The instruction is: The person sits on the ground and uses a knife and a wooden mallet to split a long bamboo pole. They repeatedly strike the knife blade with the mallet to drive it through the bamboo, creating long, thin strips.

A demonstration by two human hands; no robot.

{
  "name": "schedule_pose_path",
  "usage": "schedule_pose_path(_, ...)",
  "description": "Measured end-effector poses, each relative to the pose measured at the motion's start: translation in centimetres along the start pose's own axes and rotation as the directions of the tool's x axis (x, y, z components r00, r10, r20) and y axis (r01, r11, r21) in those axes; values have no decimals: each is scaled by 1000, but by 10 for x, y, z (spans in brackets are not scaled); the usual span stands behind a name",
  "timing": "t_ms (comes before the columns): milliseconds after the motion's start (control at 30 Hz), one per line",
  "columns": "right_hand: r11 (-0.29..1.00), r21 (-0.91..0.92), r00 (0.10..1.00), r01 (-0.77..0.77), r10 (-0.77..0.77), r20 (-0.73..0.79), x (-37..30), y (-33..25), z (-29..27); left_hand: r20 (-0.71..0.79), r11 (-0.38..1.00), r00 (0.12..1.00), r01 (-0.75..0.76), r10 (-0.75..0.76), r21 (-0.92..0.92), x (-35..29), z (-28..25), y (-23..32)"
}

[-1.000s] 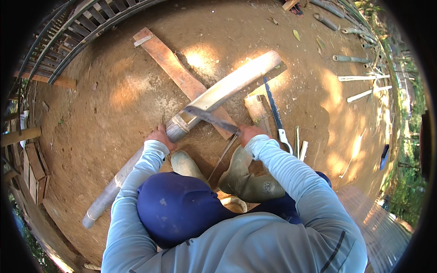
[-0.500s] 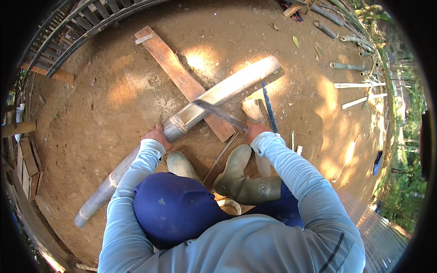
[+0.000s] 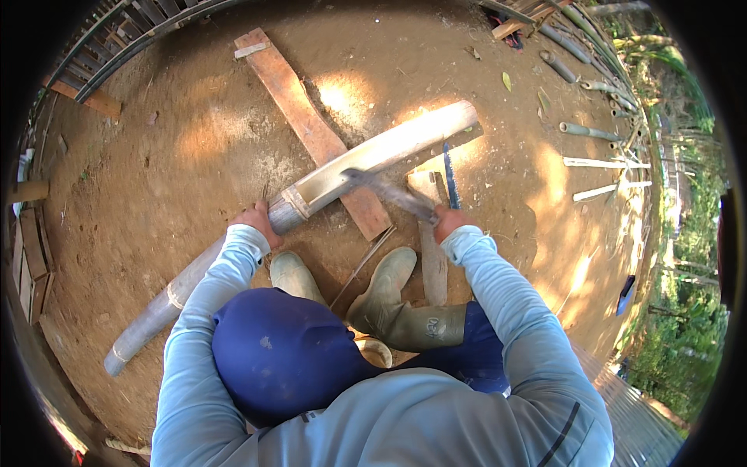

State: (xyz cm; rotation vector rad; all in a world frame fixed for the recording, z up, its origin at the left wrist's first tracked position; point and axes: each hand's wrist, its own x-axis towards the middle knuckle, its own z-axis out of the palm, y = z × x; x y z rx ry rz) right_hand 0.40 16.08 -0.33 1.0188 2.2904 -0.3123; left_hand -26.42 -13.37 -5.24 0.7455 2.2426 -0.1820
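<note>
A long bamboo pole (image 3: 167, 292) slants from lower left to upper right, its far half cut open into a pale trough. My left hand (image 3: 259, 221) is closed around the whole part, just below a node ring. My right hand (image 3: 451, 222) grips a machete (image 3: 401, 196), blurred by motion, whose blade end lies over the edge of the opened part. Beneath the bamboo, a reddish wooden plank (image 3: 299, 109) crosses it and props it up.
A saw blade (image 3: 450, 177) and a wooden piece (image 3: 433, 265) lie beyond my right boot (image 3: 393, 268). My left boot (image 3: 294, 276) stands near the bamboo. Several cut bamboo poles (image 3: 589, 131) lie at the far right. A slatted structure (image 3: 128, 39) stands far left.
My right hand and the machete have shifted right relative to the bamboo, the blade moving along the trough. My left hand keeps its hold. The whole view has shifted slightly.
</note>
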Motion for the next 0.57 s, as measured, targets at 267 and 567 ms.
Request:
schedule_pose_path(267, 994, -40, 995, -99, 98, -26, 20, 30, -13, -45, 1000, 999, -16, 15, -8, 1, 6, -5)
schedule_pose_path(567, 977, -59, 978, -207, 205, -43, 40, 68, -32, 9, 1000, 1000, -10, 10, 5, 5, 3, -4)
